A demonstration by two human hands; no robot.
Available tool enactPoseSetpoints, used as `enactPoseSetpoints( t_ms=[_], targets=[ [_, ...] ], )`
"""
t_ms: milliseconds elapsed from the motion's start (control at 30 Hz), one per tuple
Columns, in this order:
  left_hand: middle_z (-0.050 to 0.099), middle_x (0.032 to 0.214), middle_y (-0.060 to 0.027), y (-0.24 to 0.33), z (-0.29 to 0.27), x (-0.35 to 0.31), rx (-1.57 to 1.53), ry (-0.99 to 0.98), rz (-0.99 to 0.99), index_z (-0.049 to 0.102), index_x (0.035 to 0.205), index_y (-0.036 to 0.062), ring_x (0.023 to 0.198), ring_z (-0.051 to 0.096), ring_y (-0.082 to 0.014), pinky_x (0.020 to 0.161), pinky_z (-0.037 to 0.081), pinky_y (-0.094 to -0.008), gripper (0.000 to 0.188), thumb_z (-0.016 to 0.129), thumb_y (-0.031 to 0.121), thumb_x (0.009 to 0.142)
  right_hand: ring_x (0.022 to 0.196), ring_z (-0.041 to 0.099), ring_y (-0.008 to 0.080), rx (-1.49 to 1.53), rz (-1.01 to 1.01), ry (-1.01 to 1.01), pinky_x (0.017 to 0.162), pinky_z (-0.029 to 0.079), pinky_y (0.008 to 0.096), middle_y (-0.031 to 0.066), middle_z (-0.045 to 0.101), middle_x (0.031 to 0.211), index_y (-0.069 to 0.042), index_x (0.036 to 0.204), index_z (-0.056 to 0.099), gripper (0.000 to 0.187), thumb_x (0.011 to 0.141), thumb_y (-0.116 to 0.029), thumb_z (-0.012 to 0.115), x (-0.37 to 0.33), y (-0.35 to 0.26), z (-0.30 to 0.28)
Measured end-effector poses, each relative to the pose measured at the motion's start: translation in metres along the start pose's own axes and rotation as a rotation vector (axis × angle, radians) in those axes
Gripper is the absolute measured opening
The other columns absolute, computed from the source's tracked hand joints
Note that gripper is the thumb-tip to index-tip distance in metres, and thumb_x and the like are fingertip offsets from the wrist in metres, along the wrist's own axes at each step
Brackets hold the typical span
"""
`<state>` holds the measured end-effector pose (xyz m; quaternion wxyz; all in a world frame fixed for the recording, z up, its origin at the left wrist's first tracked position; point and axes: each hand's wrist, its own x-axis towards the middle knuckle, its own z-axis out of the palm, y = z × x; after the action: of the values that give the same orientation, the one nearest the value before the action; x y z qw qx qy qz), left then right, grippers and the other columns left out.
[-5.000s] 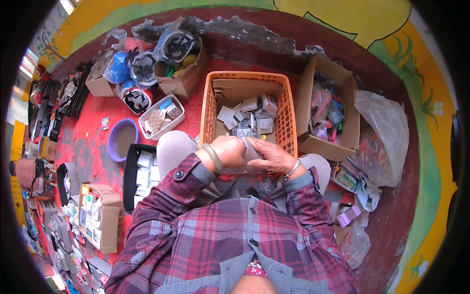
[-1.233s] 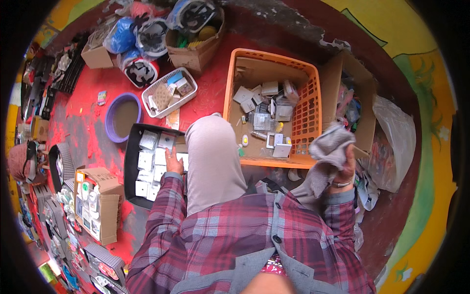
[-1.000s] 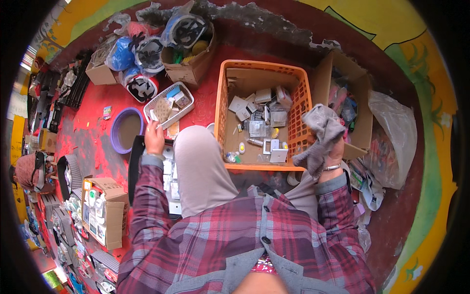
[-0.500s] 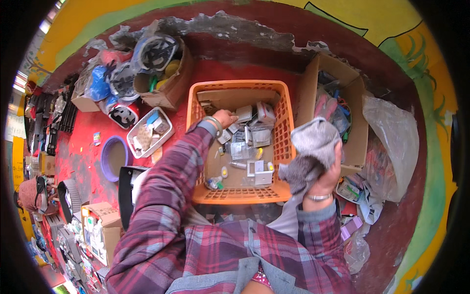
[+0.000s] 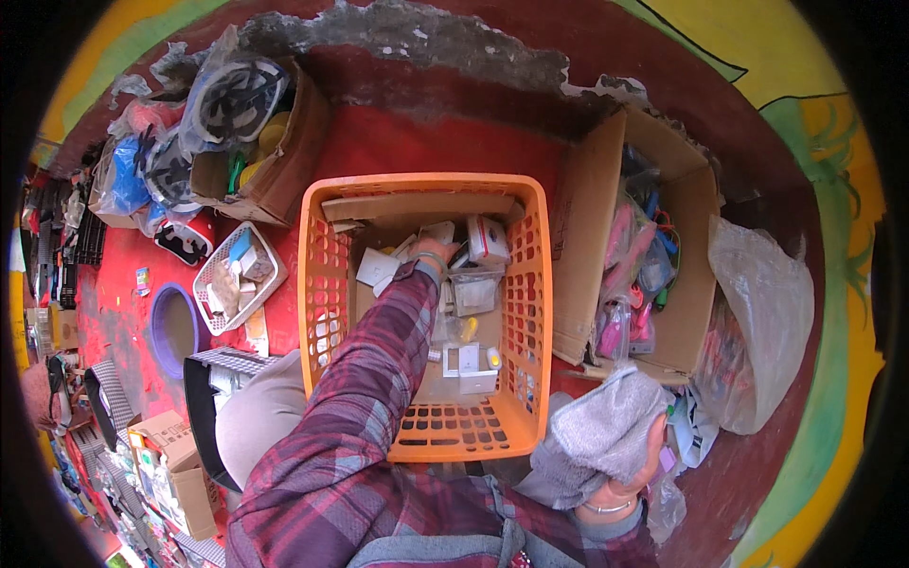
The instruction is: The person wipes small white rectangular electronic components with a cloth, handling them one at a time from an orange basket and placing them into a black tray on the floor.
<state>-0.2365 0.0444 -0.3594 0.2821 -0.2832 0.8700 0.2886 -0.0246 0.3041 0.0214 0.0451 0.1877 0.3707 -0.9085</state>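
Note:
An orange plastic basket (image 5: 314, 284) stands in front of me, holding several small white boxes and plastic-wrapped packets. Reaching down into it, my left hand (image 5: 434, 250) is among the items near the far wall; its fingers are mostly hidden. Beside that hand are a white square box (image 5: 378, 269), a white box with a red edge (image 5: 489, 240) and a clear packet (image 5: 475, 292). Closer to the near wall lie white switch-like plates (image 5: 471, 369). Right of the basket, my right hand (image 5: 636, 469) grips a bunched grey fluffy cloth (image 5: 608, 424).
At right stands an open cardboard box (image 5: 696, 327) of bagged colourful goods, with a clear plastic bag (image 5: 762, 303) beside it. On the left are a white basket (image 5: 275, 284), a purple basin (image 5: 159, 331) and a carton (image 5: 308, 156) with wrapped helmets. A peeling red wall rises behind.
My left hand has gone deeper into the basket, shifting the boxes there. My right hand has lowered toward me with the grey cloth. The view has shifted, and the basket looks larger.

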Motion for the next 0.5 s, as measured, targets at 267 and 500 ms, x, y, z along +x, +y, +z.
enactPoseSetpoints(
  t_ms=[267, 500],
  targets=[
    [0.051, 0.133, -0.0146, -0.062, 0.003, -0.006, -0.595, 0.035, 0.150, 0.039, 0.138, 0.0101, 0.122, 0.049, -0.0294, 0.101, 0.038, -0.0383, 0.079, 0.062, 0.056, 0.078, 0.117, 0.052, 0.0270, -0.014, 0.089, -0.089, 0.102, 0.039, 0.0459, 0.0088, 0.052, 0.129, -0.007, 0.134, 0.042, 0.057, 0.096, -0.049, 0.040, -0.002, 0.002, -0.007],
    [0.047, 0.135, -0.0111, -0.007, -0.111, -0.250, -1.718, -0.845, 0.514, 0.038, 0.139, 0.0161, 0.117, 0.049, -0.0300, 0.097, 0.041, -0.0495, 0.084, 0.047, 0.074, 0.079, 0.112, 0.055, 0.0233, 0.015, -0.112, -0.136, 0.099, 0.042, 0.0389, 0.0082, 0.056, 0.124, -0.006, 0.129, 0.048, 0.054, 0.098, -0.048, 0.037, -0.005, -0.001, 0.012]
  ],
)
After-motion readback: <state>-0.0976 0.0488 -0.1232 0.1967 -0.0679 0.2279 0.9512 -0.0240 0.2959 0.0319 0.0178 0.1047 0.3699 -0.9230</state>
